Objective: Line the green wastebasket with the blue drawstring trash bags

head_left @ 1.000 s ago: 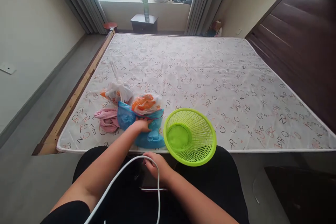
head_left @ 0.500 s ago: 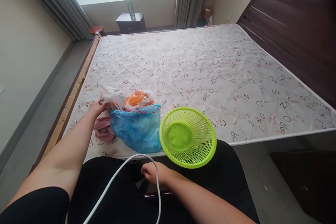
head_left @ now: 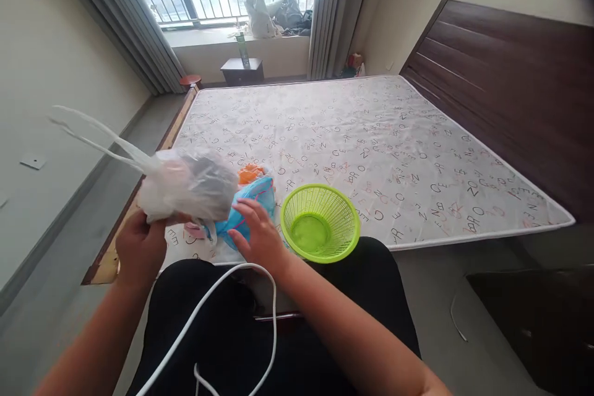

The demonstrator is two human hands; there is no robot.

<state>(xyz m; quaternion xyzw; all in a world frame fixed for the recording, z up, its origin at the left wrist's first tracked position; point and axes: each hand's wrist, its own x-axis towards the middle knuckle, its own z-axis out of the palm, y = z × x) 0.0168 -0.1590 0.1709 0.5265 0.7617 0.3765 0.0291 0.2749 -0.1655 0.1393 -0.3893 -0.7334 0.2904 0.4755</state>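
My left hand (head_left: 142, 244) grips a white translucent plastic bag (head_left: 188, 182) from below and holds it raised over the near left of the mattress. Its handles stick out to the left, and something dark and something pinkish show through the plastic. My right hand (head_left: 260, 235) is open at the bag's right side, fingers spread; whether it touches the bag I cannot tell. Behind it lies a blue plastic bag (head_left: 260, 195), with an orange-and-white bag (head_left: 250, 173) beyond. A bit of pink cloth (head_left: 195, 231) shows under the raised bag. To the right stands a green plastic basket (head_left: 320, 223).
The letter-printed mattress (head_left: 371, 136) stretches from my knees to the window side, with a dark headboard (head_left: 501, 68) at right. A white cable (head_left: 204, 300) loops across my lap. A small nightstand (head_left: 242, 71) and a red stool (head_left: 190, 80) stand beyond.
My left hand has lifted the white bag off the mattress and brought it nearer. My right hand has risen from my lap towards it and opened. The view has tilted up.
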